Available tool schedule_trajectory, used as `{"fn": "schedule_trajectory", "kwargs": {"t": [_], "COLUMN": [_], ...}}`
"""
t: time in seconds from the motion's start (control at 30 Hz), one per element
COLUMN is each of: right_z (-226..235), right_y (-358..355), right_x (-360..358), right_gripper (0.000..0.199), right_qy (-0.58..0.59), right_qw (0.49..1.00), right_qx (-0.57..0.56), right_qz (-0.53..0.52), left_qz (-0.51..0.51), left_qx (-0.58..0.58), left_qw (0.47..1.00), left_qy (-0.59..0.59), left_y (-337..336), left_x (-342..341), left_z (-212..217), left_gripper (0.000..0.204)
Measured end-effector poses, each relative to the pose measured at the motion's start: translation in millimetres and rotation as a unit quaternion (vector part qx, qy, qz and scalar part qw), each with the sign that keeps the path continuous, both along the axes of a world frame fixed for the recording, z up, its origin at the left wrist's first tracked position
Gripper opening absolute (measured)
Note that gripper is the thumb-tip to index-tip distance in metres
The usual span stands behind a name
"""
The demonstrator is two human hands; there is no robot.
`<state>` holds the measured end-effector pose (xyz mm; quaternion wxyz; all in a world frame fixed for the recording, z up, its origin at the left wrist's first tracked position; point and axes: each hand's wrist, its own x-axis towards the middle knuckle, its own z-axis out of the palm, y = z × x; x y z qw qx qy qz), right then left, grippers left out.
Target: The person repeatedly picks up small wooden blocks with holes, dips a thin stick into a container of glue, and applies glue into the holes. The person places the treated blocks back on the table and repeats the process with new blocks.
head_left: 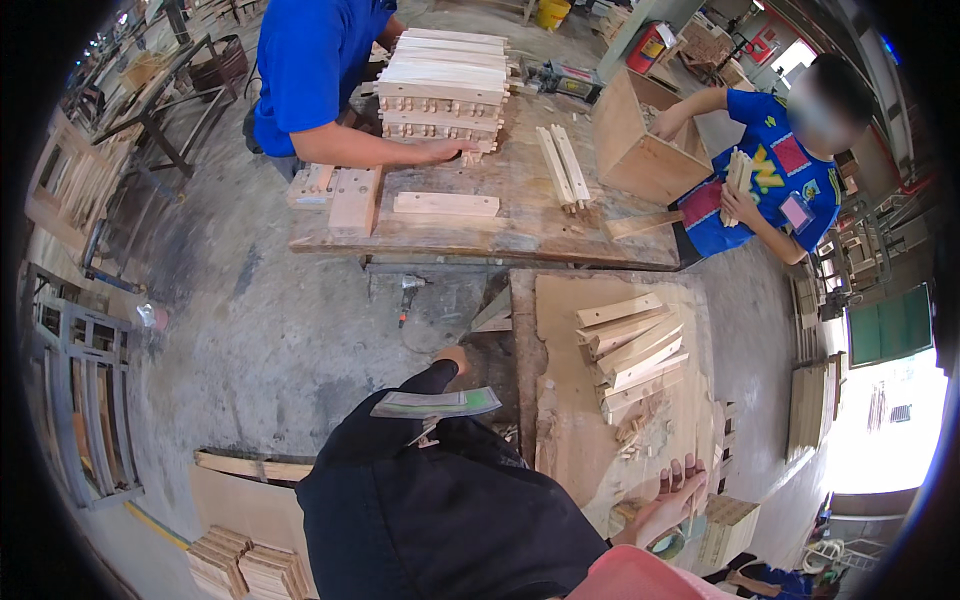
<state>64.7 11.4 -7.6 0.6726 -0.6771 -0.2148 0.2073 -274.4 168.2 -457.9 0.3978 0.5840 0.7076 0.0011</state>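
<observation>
My right hand (672,502) is at the near right end of the bench, its forearm coming from a pink sleeve (640,578). Its fingers are spread and slightly curled. A thin, light sliver shows beside the palm; I cannot tell whether it is held. Farther along the bench, several pale wooden slats (635,350) with drilled holes lie in a loose pile. Small wooden bits (632,437) lie between the pile and my hand. Close to my wrist is a roll of tape (667,544). My left hand does not show.
Across from me, a person in blue (320,80) touches a stack of slats (440,75) on another table (540,235). At right, another person (770,170) holds wooden pieces beside a plywood box (650,140). An air tool (410,296) lies between the tables.
</observation>
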Motion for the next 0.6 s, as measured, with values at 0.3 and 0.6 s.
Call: {"fn": "schedule_trajectory", "kwargs": {"t": [0.3,0.6], "right_z": [-4,-9], "right_y": [-4,4], "right_x": [2,-1], "right_gripper": [0.036,0.04], "right_qy": [0.011,0.028], "right_qw": [1.0,0.999], "right_qx": [0.021,0.016], "right_qz": [0.002,0.013], "left_qz": [-0.057,-0.016], "left_qx": [-0.032,-0.069], "left_qw": [0.998,0.997], "left_qy": [0.0,0.004], "left_y": [-22,-27], "left_x": [1,-32], "left_z": [11,19], "left_gripper": [0.031,0.028]}}
